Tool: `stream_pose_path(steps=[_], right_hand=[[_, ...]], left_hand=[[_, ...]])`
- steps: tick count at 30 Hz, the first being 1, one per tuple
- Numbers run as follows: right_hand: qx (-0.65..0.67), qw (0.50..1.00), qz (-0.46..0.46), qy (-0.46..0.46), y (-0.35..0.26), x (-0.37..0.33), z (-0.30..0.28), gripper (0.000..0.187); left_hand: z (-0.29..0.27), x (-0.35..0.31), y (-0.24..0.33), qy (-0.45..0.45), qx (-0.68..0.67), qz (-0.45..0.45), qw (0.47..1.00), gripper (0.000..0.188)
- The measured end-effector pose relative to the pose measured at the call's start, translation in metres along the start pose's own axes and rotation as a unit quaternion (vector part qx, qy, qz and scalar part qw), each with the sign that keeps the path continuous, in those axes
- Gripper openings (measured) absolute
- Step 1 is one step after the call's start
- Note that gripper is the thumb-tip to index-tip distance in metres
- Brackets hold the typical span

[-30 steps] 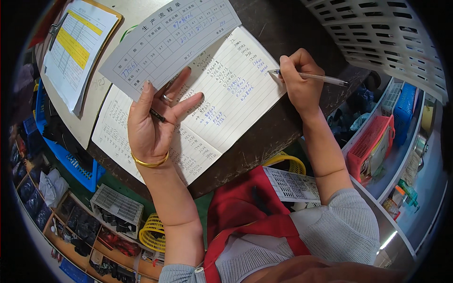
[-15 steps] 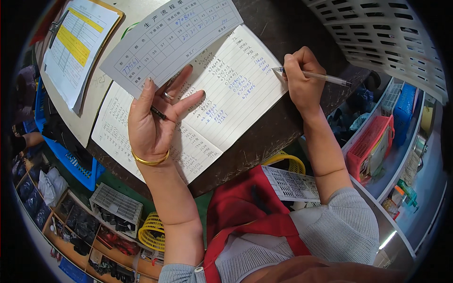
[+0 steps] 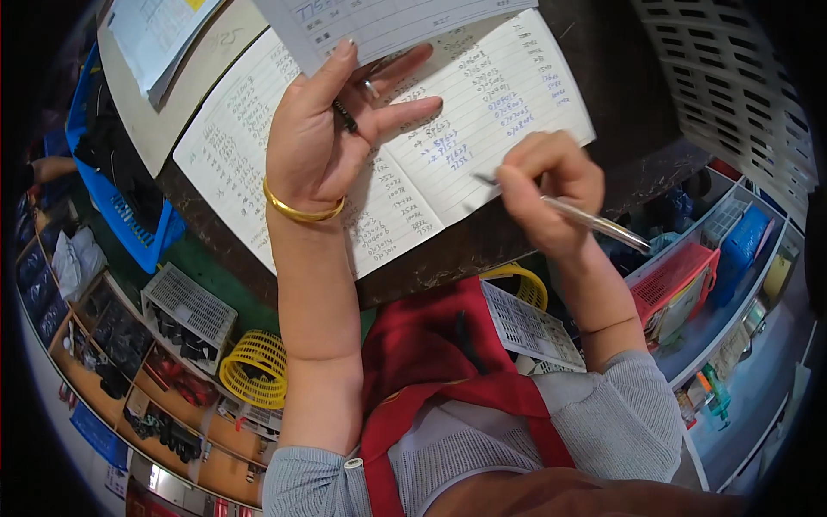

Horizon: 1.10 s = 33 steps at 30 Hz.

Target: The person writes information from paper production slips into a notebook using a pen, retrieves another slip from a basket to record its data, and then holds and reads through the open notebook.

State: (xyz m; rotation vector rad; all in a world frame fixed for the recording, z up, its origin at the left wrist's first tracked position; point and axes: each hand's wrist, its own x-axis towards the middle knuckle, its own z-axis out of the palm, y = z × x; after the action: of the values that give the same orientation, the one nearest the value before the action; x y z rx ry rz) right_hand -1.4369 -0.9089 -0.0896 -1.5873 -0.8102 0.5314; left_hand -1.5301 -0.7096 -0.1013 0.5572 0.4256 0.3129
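Observation:
An open lined notebook (image 3: 405, 194) lies on the dark table, its pages filled with handwritten columns in black and blue ink. My left hand (image 3: 319, 129) rests over its left page and pinches a printed paper form (image 3: 413, 26) between thumb and fingers. The form is cut off by the upper edge of the view. A dark, thin thing (image 3: 345, 116), perhaps a pen, is tucked in that hand's fingers. Over the lower part of the right page, my right hand (image 3: 551, 189) grips a clear-barrelled pen (image 3: 594, 222). Blur hides whether its tip touches the paper.
A clipboard with papers (image 3: 159, 43) lies on a pale board at the far left. To the right stand a white slotted basket (image 3: 741, 95) and a red basket (image 3: 672, 280). A blue crate (image 3: 121, 202), a yellow basket (image 3: 256, 366) and shelving (image 3: 129, 379) are lower left.
The view has shifted, so notebook and form sit higher and further right. My right hand has moved with the pen from the right page's outer edge towards its lower part. My left hand still pinches the form.

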Motion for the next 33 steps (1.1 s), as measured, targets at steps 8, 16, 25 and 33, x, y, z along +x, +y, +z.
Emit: stream_pose_path(steps=[8, 16, 25, 33], right_hand=[[-0.096, 0.995, -0.005, 0.026, 0.019, -0.007, 0.018, 0.019], [-0.118, 0.992, -0.019, 0.033, 0.020, -0.009, 0.018, 0.020], [-0.121, 0.986, -0.108, 0.023, 0.017, -0.007, 0.020, 0.019], [-0.111, 0.992, -0.050, 0.039, 0.018, -0.010, 0.018, 0.017]], left_hand=[[-0.002, -0.006, 0.006, -0.015, 0.041, -0.027, 0.999, 0.047], [-0.001, -0.007, 0.007, -0.031, 0.031, -0.032, 0.999, 0.047], [0.006, -0.011, 0.008, 0.009, 0.011, -0.040, 0.999, 0.040], [0.001, -0.010, 0.010, -0.008, 0.056, -0.042, 0.997, 0.048]])
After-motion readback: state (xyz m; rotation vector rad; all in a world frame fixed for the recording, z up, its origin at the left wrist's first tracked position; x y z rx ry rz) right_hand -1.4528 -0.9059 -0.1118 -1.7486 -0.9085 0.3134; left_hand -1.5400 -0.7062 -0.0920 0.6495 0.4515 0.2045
